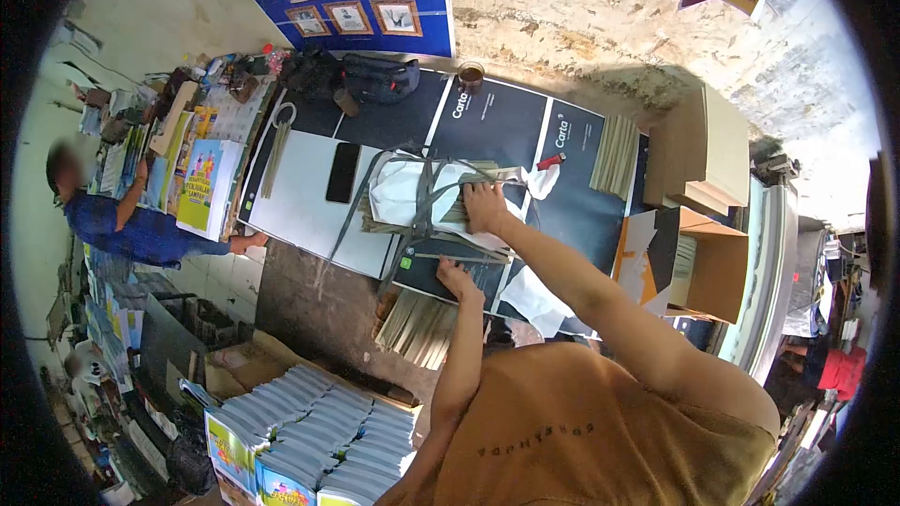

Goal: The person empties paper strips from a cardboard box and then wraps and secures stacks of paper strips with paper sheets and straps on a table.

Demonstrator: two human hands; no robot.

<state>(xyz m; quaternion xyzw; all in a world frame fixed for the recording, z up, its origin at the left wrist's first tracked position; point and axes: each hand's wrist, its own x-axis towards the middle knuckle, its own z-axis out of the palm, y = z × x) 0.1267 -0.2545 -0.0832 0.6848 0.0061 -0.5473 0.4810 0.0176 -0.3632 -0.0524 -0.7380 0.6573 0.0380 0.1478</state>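
A tied bundle of greyish-brown board or paper pieces (380, 223), partly covered by white paper (398, 192), lies on the dark table. Dark flat straps (427, 189) cross over it and trail loose toward the front edge. My right hand (486, 208) lies on the bundle's right part, fingers stretched over its top. Just in front of the bundle, by the table's near edge, my left hand (457, 279) has its fingers curled together close to a thin strip; what they hold, if anything, is too small to make out. A black phone (343, 172) lies left of the bundle.
A red object (551, 161), a stack of strips (615, 157) and an open cardboard box (708, 262) are to the right. Below stand a stack of boards (415, 330) and piled books (319, 431). Another person (141, 225) is at a book-covered table on the left.
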